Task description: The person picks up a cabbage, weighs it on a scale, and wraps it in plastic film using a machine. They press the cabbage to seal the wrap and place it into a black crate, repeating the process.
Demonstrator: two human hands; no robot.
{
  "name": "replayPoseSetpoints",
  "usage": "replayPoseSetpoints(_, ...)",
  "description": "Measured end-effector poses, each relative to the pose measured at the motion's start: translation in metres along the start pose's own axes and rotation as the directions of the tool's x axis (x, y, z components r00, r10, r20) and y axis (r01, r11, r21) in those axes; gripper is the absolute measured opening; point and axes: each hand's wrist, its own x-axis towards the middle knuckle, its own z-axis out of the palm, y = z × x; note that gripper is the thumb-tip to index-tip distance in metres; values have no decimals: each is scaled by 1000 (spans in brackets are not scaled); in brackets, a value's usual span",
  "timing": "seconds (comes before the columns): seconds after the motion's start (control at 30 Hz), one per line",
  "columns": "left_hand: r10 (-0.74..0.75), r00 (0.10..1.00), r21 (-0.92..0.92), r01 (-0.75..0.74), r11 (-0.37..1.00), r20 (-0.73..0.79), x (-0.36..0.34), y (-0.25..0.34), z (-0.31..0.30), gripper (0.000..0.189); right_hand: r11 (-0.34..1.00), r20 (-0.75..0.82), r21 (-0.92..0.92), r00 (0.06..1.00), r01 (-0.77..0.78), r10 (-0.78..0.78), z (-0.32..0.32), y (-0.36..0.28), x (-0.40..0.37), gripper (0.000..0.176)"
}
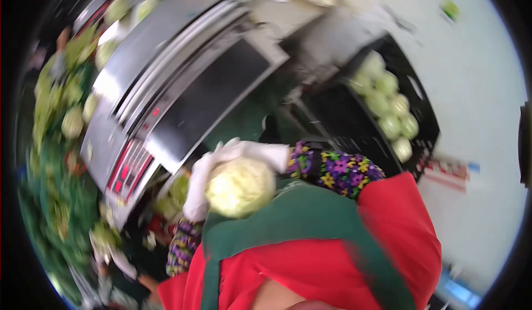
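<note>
A pale round cabbage is held close in front of my green apron. My left hand, in a white glove, is wrapped round the cabbage's left side. Along its far top edge lies my right hand, gloved too, with the fingers bent over and meeting the left ones. The palms and the underside of the cabbage are hidden. Just beyond my hands stands a metal wrapping machine with a dark flat plate and red buttons on its panel.
A black crate with several pale green cabbages stands to the right. Green net sacks and loose leaves lie on the left. Another person's gloved hands hold a leafy cabbage at lower left. Pale floor spreads at right.
</note>
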Motion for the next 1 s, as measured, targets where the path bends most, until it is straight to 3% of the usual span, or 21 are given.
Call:
replayPoseSetpoints(0.03,-250,967,-338,219,915,-52,6,1,1,56,932,-361,80,861,-354,358,-14,19,2,35)
replayPoseSetpoints(0.07,-514,858,-614,404,678,-4,7,3,8,58,949,-547,40,788,-313,283,-2,-15,-18,33)
replayPoseSetpoints(0.13,-552,827,-783,272,559,-108,7,-22,17,64,964,-575,135,775,-228,264,13,-67,-54,43)
replayPoseSetpoints(0.2,-698,702,-785,350,511,-141,11,-44,15,69,980,-483,-192,875,-53,-47,18,-51,-78,58)
replayPoseSetpoints(0.23,-717,681,-738,407,538,-147,19,-60,13,76,881,-495,-465,852,-92,-173,25,-45,-91,72)
replayPoseSetpoints(0.27,-704,698,-726,417,546,-129,34,-61,14,76,892,-578,-414,810,-182,-104,28,-59,-96,76)
replayPoseSetpoints(0.37,-491,870,-572,425,702,43,80,-25,59,87,931,-646,-359,738,-65,-197,-7,-62,-140,72)
replayPoseSetpoints(0.43,-336,935,-503,344,793,109,113,-11,95,86,976,-696,-104,686,193,-210,-28,-79,-185,59)
replayPoseSetpoints(0.47,-289,948,-507,317,801,136,131,1,117,86,954,-717,-28,659,300,-228,-38,-90,-210,52)
replayPoseSetpoints(0.5,-258,946,-507,324,799,197,148,4,128,84,875,-723,213,673,435,-159,-57,-88,-228,49)
replayPoseSetpoints(0.53,-251,932,-507,354,786,261,163,9,142,83,846,-716,225,671,484,-193,-71,-97,-251,46)
replayPoseSetpoints(0.57,-299,914,-527,403,748,275,175,3,151,78,912,-759,-37,582,409,-291,-84,-106,-277,48)
replayPoseSetpoints(0.6,-317,909,-516,416,749,272,183,10,168,67,734,-732,331,652,592,-196,-97,-115,-297,55)
replayPoseSetpoints(0.63,-368,898,-477,440,761,242,188,7,175,62,688,-768,408,633,600,-96,-105,-125,-319,63)
replayPoseSetpoints(0.67,-418,885,-440,465,769,205,191,2,180,58,582,-673,519,719,626,-173,-127,-116,-344,65)
replayPoseSetpoints(0.73,-435,890,-437,447,780,134,190,-14,182,53,574,-690,580,724,578,-31,-159,-111,-364,67)
replayPoseSetpoints(0.77,-460,882,-442,455,773,103,190,-19,184,54,633,-686,594,724,497,75,-173,-106,-375,67)
replayPoseSetpoints(0.8,-481,873,-449,460,766,74,188,-25,184,54,627,-671,610,737,485,82,-183,-97,-374,67)
replayPoseSetpoints(0.87,-512,859,-462,464,756,25,184,-34,186,54,877,-807,275,590,393,-11,-199,-82,-364,68)
replayPoseSetpoints(0.9,-512,859,-485,448,751,0,181,-38,186,55,654,-717,608,664,450,210,-218,-75,-358,67)
replayPoseSetpoints(1.0,-514,855,-500,416,760,-71,176,-44,187,57,635,-706,651,639,416,305,-246,-52,-334,69)
